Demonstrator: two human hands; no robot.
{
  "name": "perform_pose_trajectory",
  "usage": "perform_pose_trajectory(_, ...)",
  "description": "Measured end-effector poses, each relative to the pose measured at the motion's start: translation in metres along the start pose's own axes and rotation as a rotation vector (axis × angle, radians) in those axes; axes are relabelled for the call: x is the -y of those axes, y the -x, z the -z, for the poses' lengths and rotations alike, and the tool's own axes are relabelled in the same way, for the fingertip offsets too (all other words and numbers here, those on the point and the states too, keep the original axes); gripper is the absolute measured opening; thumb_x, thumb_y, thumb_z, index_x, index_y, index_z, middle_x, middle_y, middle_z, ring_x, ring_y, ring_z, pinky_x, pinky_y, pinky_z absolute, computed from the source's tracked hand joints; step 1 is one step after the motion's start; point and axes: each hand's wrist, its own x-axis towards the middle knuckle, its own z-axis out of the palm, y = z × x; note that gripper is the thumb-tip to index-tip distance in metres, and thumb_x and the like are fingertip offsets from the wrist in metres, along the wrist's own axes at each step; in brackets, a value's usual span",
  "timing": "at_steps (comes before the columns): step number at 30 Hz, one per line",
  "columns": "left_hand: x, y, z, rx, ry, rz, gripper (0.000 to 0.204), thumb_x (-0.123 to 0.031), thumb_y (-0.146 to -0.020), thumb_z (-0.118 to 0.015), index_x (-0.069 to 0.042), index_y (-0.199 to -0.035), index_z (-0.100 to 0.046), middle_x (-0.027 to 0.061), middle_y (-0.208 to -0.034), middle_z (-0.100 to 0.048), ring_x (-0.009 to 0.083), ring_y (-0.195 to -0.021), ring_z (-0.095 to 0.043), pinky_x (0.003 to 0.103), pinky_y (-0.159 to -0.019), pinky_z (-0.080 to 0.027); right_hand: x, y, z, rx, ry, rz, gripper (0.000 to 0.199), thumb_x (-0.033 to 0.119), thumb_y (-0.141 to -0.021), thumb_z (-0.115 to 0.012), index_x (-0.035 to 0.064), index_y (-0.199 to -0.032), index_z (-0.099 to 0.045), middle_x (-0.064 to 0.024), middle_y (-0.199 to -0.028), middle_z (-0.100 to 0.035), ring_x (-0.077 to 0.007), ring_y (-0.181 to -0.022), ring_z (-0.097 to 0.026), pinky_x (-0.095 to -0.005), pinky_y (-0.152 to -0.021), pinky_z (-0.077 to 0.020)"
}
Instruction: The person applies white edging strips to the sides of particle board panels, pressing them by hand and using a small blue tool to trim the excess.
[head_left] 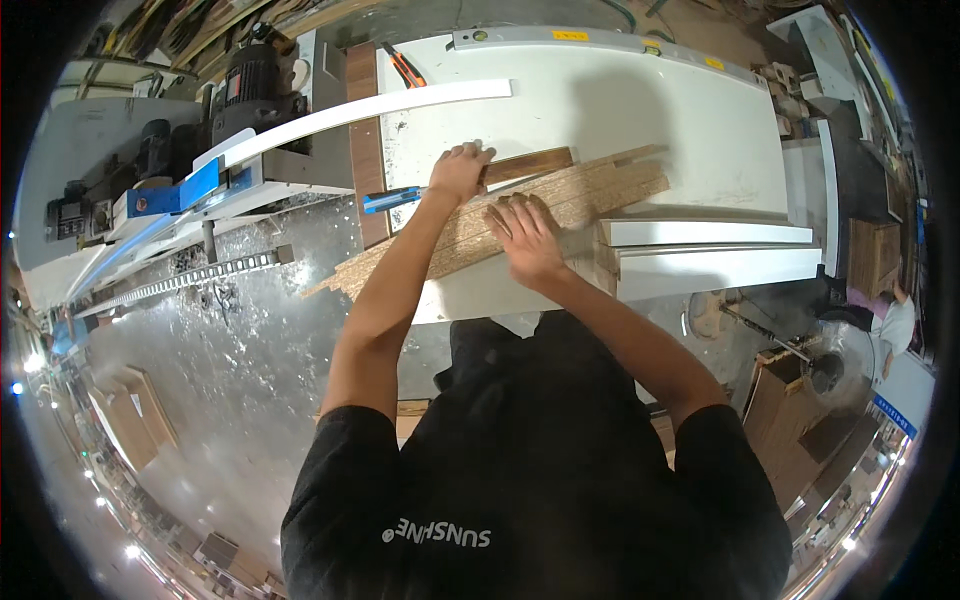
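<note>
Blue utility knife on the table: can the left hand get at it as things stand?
Probably yes: the blue utility knife lies just left of the left hand, with nothing seen covering it. The hand would likely first have to leave the end of the brown strip.

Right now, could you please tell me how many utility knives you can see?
2: an orange-and-black utility knife beyond the long white strip, and a blue utility knife beside the left hand. Others may be hidden.
</note>
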Motion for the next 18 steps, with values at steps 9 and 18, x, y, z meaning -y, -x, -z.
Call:
perform_pose_trajectory(9,0.016,0.083,0.048,-0.217,0.149,0.153,0.056,-0.04,-0.091,-0.075,-0.005,-0.135,-0.069,0.0227,-0.136,-0.064,0.0421,-0.126,-0.066,0.051,-0.105,-0.057,0.027,-0.01,0.0,0.049,-0.004,0.114,0.09,0.016,-0.083,-0.077,0.0089,-0.166,-0.043,-0.0121,-0.172,-0.042,-0.035,-0.163,-0.032,-0.0546,-0.138,-0.0175)
perform_pose_trajectory(18,0.093,0.377,-0.022,-0.576,1.097,0.847,0.039,-0.034,-0.112,-0.062,0.002,-0.129,-0.062,0.0016,-0.082,-0.06,0.0088,-0.071,-0.057,0.028,-0.06,-0.047,0.07,-0.071,-0.023,0.088,0.238,0.2,0.095,0.022,-0.082,-0.082,0.0062,-0.166,-0.042,-0.0152,-0.172,-0.041,-0.0363,-0.161,-0.035,-0.0559,-0.136,-0.0189)
